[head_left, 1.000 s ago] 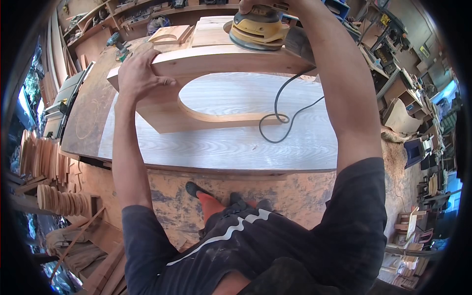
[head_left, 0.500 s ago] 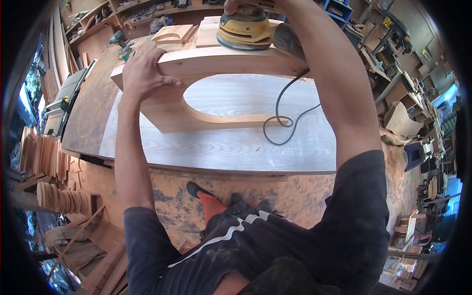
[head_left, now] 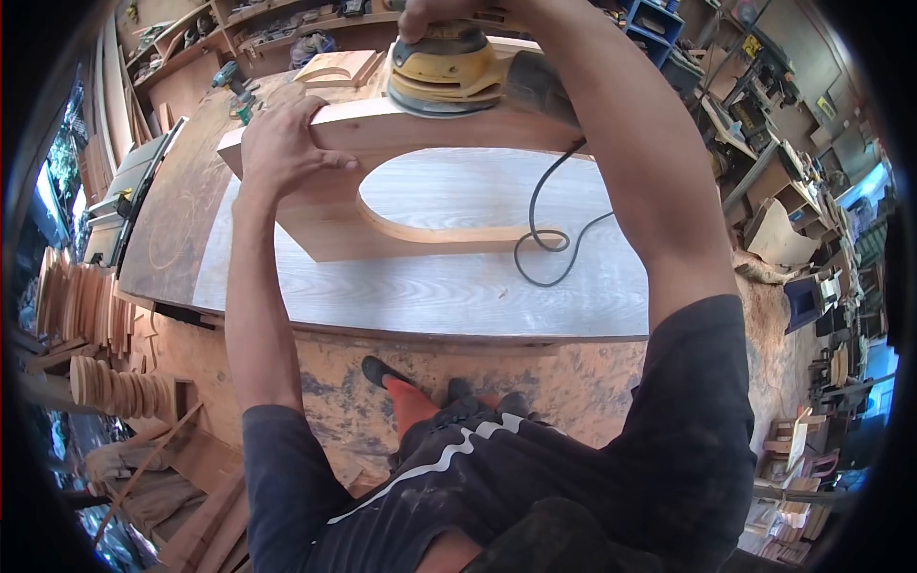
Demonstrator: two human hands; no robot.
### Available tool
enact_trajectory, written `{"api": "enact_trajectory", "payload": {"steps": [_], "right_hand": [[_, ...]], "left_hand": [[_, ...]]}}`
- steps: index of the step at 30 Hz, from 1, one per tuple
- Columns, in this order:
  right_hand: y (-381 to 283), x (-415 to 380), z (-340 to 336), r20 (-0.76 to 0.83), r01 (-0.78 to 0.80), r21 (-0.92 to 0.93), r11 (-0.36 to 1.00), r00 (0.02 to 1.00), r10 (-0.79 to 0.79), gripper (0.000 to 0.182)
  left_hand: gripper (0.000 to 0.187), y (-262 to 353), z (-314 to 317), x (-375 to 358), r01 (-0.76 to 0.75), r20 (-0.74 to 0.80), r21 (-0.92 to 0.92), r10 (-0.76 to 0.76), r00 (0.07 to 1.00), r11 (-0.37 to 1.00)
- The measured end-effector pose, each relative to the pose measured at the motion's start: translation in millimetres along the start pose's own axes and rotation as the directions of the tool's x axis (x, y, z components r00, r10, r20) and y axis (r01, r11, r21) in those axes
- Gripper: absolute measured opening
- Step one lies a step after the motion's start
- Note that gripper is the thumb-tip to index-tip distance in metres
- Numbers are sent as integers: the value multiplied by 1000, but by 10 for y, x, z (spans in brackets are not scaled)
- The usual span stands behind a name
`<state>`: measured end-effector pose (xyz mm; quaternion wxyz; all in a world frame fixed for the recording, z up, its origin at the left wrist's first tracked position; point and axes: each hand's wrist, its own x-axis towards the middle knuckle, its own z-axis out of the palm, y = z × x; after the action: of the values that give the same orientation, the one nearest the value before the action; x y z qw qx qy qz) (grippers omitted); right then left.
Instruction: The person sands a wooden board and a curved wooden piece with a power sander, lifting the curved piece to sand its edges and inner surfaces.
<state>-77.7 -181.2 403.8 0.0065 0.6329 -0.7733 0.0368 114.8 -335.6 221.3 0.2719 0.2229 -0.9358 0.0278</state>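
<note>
**Sander [head_left: 444, 76] on the upper edge of a wooden piece [head_left: 392, 133]**

Nearest, at the bottom of the frame, is a dark shirt [head_left: 535, 477]. Beyond it, a pale panel [head_left: 411, 301] spans the middle of the frame, bearing the wooden piece, which reaches from left of centre towards the upper right. Its rounded opening is already cut, and the visible faces look fairly smooth, so the shaping seems well along. How much of the upper edge has been sanded, and how much remains, cannot be told.

At upper left, the left hand [head_left: 279, 148] is partly open around the thick end of the piece, fingers over the top, thumb spread across the near face. A looped cord [head_left: 533, 205] lies right of centre. At top centre, the right hand [head_left: 420, 17] curls closely over the sander's head, partly cut off by the frame; the disc sits against the wood.

Farther off, at upper left, are cut boards [head_left: 334, 69], a drill [head_left: 226, 74] and cluttered shelves [head_left: 277, 36].
</note>
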Motion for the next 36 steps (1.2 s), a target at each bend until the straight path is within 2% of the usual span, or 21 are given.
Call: {"api": "enact_trajectory", "payload": {"steps": [2, 6, 11, 13, 15, 18, 19, 20, 22, 23, 25, 29, 31, 33, 36], "right_hand": [[-4, 44, 26, -54, 49, -13, 999, 997, -49, 56], [95, 176, 23, -23, 11, 46, 999, 1000, -10, 53], [-33, -36, -38, -17, 65, 55, 996, 998, -64, 49], [-6, -45, -24, -8, 86, 61, 994, 996, -86, 49], [59, 31, 16, -42, 12, 55, 998, 999, -10, 48], [196, -46, 17, -65, -11, 16, 1000, 998, 12, 50], [225, -93, 45, -129, -22, -22, 1000, 991, 18, 52], [274, -146, 16, -126, -26, -21, 999, 992, 23, 52], [227, -371, -111, 1, -100, 44, 994, 995, 100, 55], [250, -411, -112, -8, -98, 20, 995, 995, 98, 57], [317, -487, -104, -35, -106, 15, 994, 994, 106, 58], [441, -601, -99, -61, -103, -14, 995, 993, 101, 61], [484, -644, -104, -56, -135, 10, 991, 989, 135, 63], [558, -649, -83, -53, -165, 36, 986, 985, 167, 66], [686, -614, -43, -108, -186, -58, 981, 978, 179, 68]], "left_hand": [[79, 33, -7, 12, -4, 20, 12, 4, 1000, 1000], [79, 22, -11, 7, -22, -6, 0, 22, 1000, 1000], [80, 1, -18, 7, -48, -13, 1, 48, 999, 999], [82, 22, -17, 2, -14, -1, 22, 14, 1000, 1000], [82, 26, -27, 18, -13, 19, 8, 12, 1000, 1000], [82, 6, -36, 17, -7, 19, -6, 7, 1000, 1000], [83, 8, -24, 15, -16, 9, -5, 16, 1000, 1000], [83, -7, -6, 12, -19, 12, -9, 19, 1000, 1000], [82, -11, 5, 28, -29, 0, -14, 29, 1000, 999], [82, 13, 2, 42, -41, 1, -19, 41, 999, 999], [90, 114, -121, 40, 83, 129, -15, -81, 988, 996], [91, 147, -145, 17, 91, 139, -27, -86, 987, 995], [84, 98, -83, -2, 7, 11, -34, -6, 1000, 999], [83, 102, -79, -6, 2, 9, -46, -2, 1000, 999], [83, 117, -98, -9, 6, 12, -44, -5, 1000, 999]]}}
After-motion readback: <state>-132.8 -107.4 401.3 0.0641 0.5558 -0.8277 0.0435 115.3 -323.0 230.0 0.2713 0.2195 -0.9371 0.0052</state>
